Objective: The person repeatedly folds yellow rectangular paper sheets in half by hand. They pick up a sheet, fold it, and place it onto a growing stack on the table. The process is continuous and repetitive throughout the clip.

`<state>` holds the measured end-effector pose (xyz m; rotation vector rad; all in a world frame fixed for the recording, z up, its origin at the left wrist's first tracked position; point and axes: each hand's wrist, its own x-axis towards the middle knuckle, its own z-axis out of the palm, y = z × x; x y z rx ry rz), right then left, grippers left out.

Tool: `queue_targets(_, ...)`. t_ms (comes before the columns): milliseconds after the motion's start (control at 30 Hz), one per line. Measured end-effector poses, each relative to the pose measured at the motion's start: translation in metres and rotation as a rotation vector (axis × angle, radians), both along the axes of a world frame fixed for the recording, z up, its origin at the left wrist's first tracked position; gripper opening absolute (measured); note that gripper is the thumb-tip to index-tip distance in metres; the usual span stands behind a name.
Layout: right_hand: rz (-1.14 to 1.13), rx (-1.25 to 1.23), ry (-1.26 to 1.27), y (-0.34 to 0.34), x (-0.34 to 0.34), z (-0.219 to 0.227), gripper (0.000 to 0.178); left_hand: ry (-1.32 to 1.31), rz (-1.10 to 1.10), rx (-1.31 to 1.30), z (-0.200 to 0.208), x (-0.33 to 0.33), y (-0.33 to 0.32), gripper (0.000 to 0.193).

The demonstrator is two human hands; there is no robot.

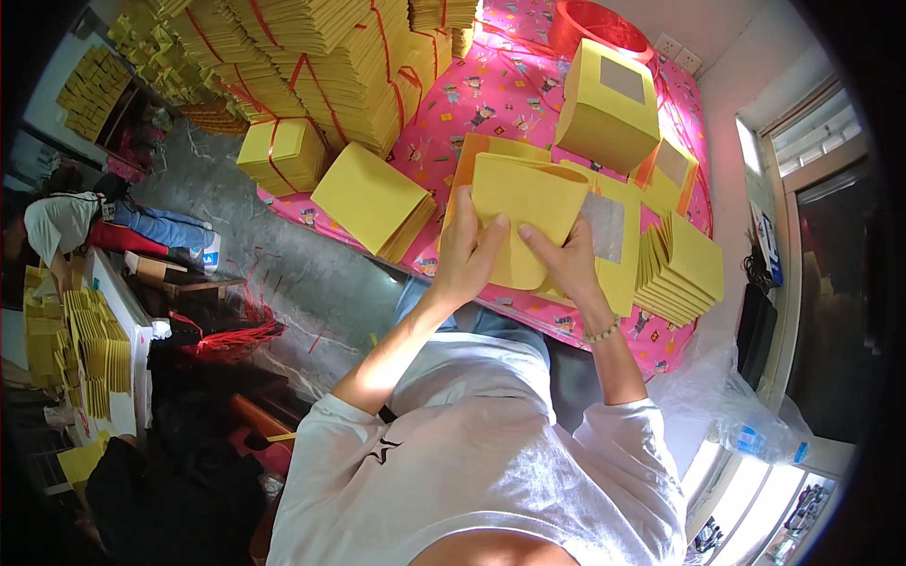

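In front of me I hold a yellow folded paper piece (528, 193), its upper edge curling open at the right. My left hand (469, 253) grips its left side, fingers behind and thumb in front. My right hand (566, 259) does the same at the right side, and the two thumbs lie close together on the paper. Beneath it on the table are an orange-edged yellow sheet (462, 170) and a yellow sheet with a grey window (618, 269). A fanned pile of folded yellow papers (679, 269) stands to the right of my right hand.
The table wears a pink patterned cover (444, 132). On it are a yellow stack with a grey window (604, 118), a red basin (604, 24) and a leaning yellow pile (373, 198). Tall tied stacks (311, 66) rise at far left. Another person (75, 222) bends at a side table.
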<state>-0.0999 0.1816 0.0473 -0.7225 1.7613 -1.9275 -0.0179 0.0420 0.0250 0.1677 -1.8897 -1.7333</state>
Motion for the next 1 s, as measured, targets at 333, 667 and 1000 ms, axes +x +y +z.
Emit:
queue_targets(333,0.016,0.010,-0.020,0.000,0.004,0.000,0.038,0.035,-0.097,0.218,0.007,0.004,0.001,0.035)
queue_targets(667,-0.026,0.019,-0.067,-0.003,0.005,0.003,0.034,-0.039,-0.076,0.272,0.012,0.006,0.000,0.030)
queue_targets(1000,-0.003,0.036,-0.024,-0.010,0.005,0.002,0.033,-0.116,-0.063,0.366,0.016,0.015,-0.009,0.026)
